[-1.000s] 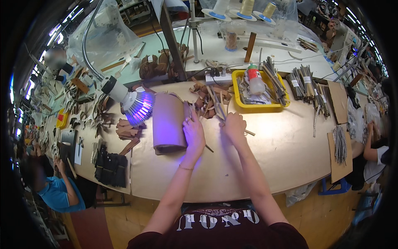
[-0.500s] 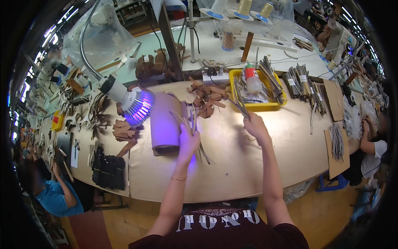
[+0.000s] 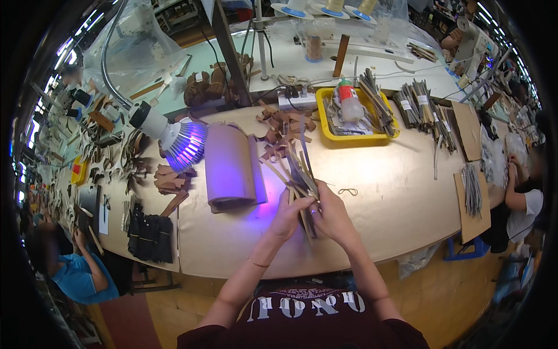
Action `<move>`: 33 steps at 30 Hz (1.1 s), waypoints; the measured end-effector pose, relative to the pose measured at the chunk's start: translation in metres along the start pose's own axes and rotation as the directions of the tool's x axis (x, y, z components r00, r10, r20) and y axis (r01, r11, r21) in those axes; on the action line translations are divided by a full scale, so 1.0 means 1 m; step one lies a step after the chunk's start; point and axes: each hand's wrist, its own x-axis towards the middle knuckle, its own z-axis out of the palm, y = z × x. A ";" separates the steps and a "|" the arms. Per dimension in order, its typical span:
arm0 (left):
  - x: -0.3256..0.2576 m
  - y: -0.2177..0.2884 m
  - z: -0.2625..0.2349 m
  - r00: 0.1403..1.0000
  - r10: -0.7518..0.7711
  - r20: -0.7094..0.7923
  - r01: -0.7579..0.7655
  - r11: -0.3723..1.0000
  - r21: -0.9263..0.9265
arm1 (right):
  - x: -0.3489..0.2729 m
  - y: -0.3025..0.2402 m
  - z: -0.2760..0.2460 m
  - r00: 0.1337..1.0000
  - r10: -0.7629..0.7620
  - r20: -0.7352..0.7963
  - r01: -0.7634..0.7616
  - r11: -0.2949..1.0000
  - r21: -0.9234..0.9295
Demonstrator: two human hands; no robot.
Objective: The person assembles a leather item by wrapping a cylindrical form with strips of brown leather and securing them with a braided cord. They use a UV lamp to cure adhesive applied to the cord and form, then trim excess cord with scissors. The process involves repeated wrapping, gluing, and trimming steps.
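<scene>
My left hand [image 3: 289, 214] and my right hand [image 3: 332, 213] meet over the middle of the tan worktable [image 3: 401, 209], both closed around a bundle of long thin brown strips [image 3: 300, 170] that fans up and away from me. A heap of brown leather offcuts [image 3: 283, 129] lies just beyond the bundle. Left of my hands rests a rolled cylinder of brown material [image 3: 230, 167], lit violet by a gooseneck lamp [image 3: 174, 137].
A yellow tray [image 3: 381, 138] with a bottle and strips stands behind. Bundled strips [image 3: 423, 107] lie to its right, cardboard sheets [image 3: 474, 200] at the right edge. Dark pieces [image 3: 150, 237] sit at the left edge. Other people sit at far left [image 3: 75, 273] and right [image 3: 526, 200].
My hands left the table near the roll, gathered the loose strips and came together near me, now holding them as one bundle.
</scene>
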 end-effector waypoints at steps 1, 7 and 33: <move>-0.003 0.002 0.005 0.998 0.019 -0.060 -0.007 0.982 0.190 | -0.006 -0.004 0.004 0.999 -0.025 -0.027 0.024 0.999 -0.038; -0.004 0.000 0.024 0.926 0.359 -0.113 -0.256 0.821 0.510 | -0.020 -0.017 0.011 0.935 -0.348 -0.075 0.333 0.929 -0.160; 0.019 -0.025 0.011 0.868 0.494 0.044 -0.433 0.710 0.555 | 0.041 -0.039 -0.001 0.890 -0.293 -0.349 0.431 0.792 0.433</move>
